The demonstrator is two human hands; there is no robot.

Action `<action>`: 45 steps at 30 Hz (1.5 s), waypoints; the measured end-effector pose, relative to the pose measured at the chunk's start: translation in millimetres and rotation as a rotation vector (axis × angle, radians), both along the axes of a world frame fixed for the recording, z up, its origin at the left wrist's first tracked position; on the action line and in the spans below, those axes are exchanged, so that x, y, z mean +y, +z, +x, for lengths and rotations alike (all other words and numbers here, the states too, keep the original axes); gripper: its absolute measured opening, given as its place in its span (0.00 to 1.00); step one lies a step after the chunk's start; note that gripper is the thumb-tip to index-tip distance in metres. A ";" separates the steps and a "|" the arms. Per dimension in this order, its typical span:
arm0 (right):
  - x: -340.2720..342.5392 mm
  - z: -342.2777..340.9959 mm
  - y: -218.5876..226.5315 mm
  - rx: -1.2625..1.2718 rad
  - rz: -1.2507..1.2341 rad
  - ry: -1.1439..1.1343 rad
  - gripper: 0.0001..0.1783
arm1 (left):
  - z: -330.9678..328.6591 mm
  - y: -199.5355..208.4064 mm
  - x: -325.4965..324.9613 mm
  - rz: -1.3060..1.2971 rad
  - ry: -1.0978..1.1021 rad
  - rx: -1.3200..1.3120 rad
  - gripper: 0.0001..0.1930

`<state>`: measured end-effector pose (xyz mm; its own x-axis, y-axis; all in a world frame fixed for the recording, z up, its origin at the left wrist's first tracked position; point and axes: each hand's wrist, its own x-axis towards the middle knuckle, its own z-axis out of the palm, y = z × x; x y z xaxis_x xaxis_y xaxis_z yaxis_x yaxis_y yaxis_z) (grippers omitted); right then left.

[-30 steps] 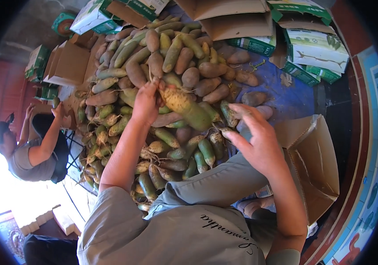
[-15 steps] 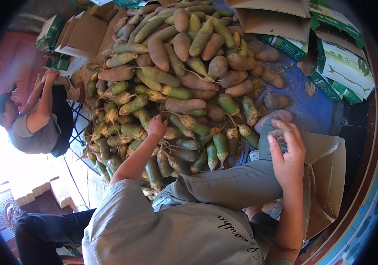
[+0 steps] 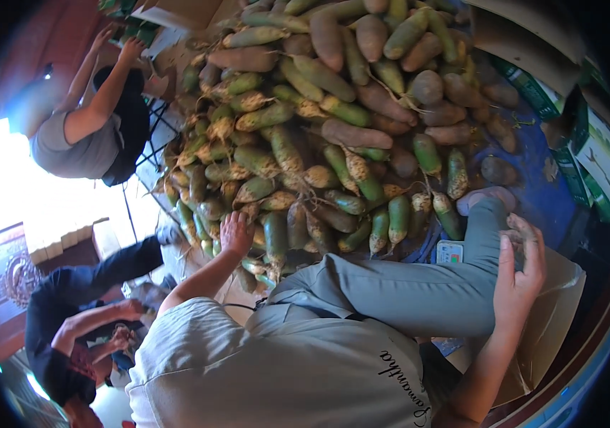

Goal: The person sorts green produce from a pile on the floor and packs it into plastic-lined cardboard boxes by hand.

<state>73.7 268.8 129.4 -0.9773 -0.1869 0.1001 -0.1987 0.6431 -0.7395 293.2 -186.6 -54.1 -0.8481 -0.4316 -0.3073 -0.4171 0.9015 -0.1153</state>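
Observation:
A big heap of green radishes (image 3: 276, 239) and reddish-brown tubers (image 3: 357, 133) is spread before me. Many radishes have yellowish root ends with thin roots. At the heap's near-left edge, my left hand (image 3: 236, 234) lies on the radishes, its fingers stretched out over them; I see none lifted. My right hand (image 3: 520, 267) is raised beside my bent right leg (image 3: 419, 292), thumb and loosely bent fingers apart, with nothing visible in it.
An open cardboard box (image 3: 551, 321) stands right of my leg. Green-and-white cartons (image 3: 597, 157) stand at the far right. On the left are a seated person (image 3: 80, 139) and another person's arms (image 3: 98, 321). A small white device (image 3: 450, 251) lies beside my knee.
My left hand has moved from the middle of the radishes to the heap's near-left edge. The view has shifted left, bringing another person's arms into sight. My right hand remains raised beside my leg.

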 end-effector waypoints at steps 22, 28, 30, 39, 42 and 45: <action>-4.0 0.4 2.4 0.012 0.146 0.067 0.12 | -23.2 -86.0 -64.7 -0.067 0.401 0.172 0.26; -9.3 1.1 0.9 -0.040 0.173 0.031 0.12 | -50.0 -138.1 -137.4 -0.017 0.697 -0.251 0.41; -10.2 0.5 0.1 -0.043 0.190 0.025 0.12 | -48.4 -154.4 -157.6 0.003 0.683 -0.301 0.43; -13.9 1.3 -1.9 -0.032 0.242 0.020 0.12 | -48.1 -138.5 -184.1 0.226 0.302 -0.583 0.43; -16.3 0.2 -1.9 -0.048 0.248 0.017 0.12 | -46.3 -120.3 -170.2 0.291 0.405 -0.375 0.40; -14.8 1.3 -1.9 -0.042 0.263 0.013 0.12 | -57.0 -78.6 -139.7 0.481 0.631 -0.096 0.37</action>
